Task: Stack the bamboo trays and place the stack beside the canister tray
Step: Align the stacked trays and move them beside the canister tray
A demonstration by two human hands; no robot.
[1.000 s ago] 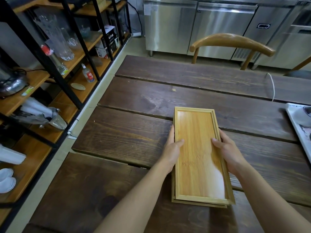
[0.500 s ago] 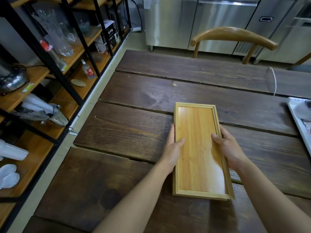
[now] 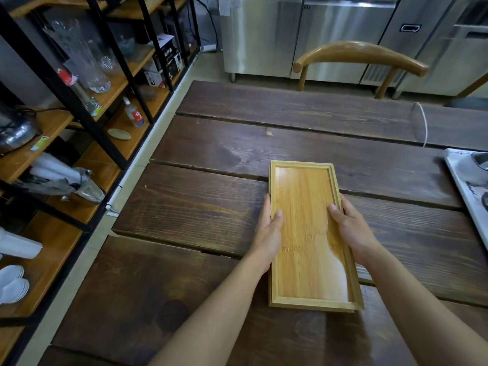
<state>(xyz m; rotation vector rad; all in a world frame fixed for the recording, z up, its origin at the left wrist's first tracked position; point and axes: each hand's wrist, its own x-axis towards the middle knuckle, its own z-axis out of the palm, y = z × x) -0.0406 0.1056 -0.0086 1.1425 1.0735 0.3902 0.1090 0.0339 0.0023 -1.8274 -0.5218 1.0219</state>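
Note:
A stack of long bamboo trays (image 3: pixel 306 207) lies lengthwise on the dark wooden table (image 3: pixel 211 207), the top tray nested on the one below with only a thin edge of the lower tray showing. My left hand (image 3: pixel 269 233) grips the stack's left long side, thumb over the rim. My right hand (image 3: pixel 351 231) grips the right long side the same way. The white canister tray (image 3: pixel 464 180) shows only partly at the right edge, with a metal canister (image 3: pixel 482 159) on it, well apart from the stack.
A black-framed wooden shelf unit (image 3: pixel 79 114) with glassware, bottles and white dishes stands left of the table. A curved wooden chair back (image 3: pixel 361 54) sits at the far side before steel cabinets (image 3: pixel 317 35). A white cord (image 3: pixel 423 122) lies on the table at far right.
The two trays have come into closer alignment, the lower one now barely showing at the near end. Both hands keep their grip on the long sides.

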